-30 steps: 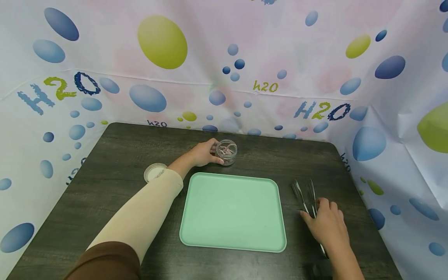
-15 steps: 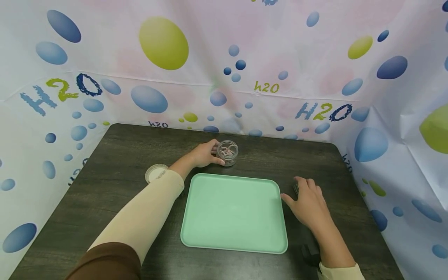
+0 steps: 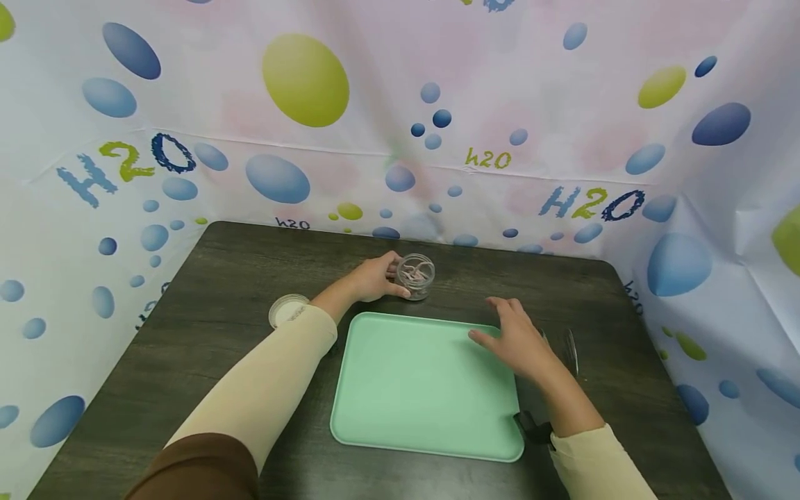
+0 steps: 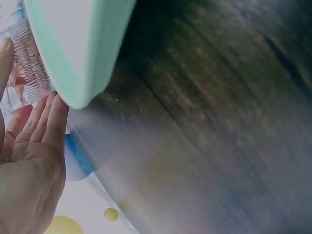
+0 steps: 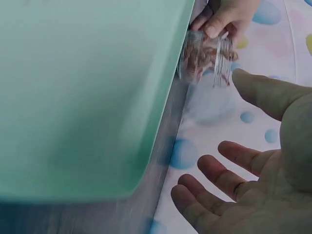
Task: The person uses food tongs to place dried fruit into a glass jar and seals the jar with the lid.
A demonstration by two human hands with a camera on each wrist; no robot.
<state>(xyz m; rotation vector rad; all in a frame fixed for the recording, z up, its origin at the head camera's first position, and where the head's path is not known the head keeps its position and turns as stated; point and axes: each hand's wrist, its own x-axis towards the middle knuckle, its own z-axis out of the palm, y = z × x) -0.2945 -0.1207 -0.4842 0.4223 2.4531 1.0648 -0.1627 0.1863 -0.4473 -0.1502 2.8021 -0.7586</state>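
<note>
A clear open jar [image 3: 415, 276] with thin pinkish-brown pieces in it stands upright behind the pale green tray [image 3: 425, 389]. My left hand [image 3: 375, 279] grips the jar's left side, thumb in front and fingers behind; the right wrist view shows this hold on the jar [image 5: 202, 58] too. Above the tray's back right corner hovers my right hand [image 3: 521, 344], fingers spread and nothing held. In the right wrist view its fingers [image 5: 214, 170] point towards the jar but stay apart from it. The left wrist view shows only part of the jar [image 4: 27, 63].
A round lid [image 3: 286, 310] lies on the dark wooden table [image 3: 237, 278], left of the tray and partly behind my left forearm. Right of the tray lies a fork [image 3: 571, 354], largely covered by my right arm. A patterned sheet [image 3: 400, 104] hangs behind the table.
My right hand has left the forks and moved left and away from me, to above the tray's back right corner. The left hand keeps its hold on the jar.
</note>
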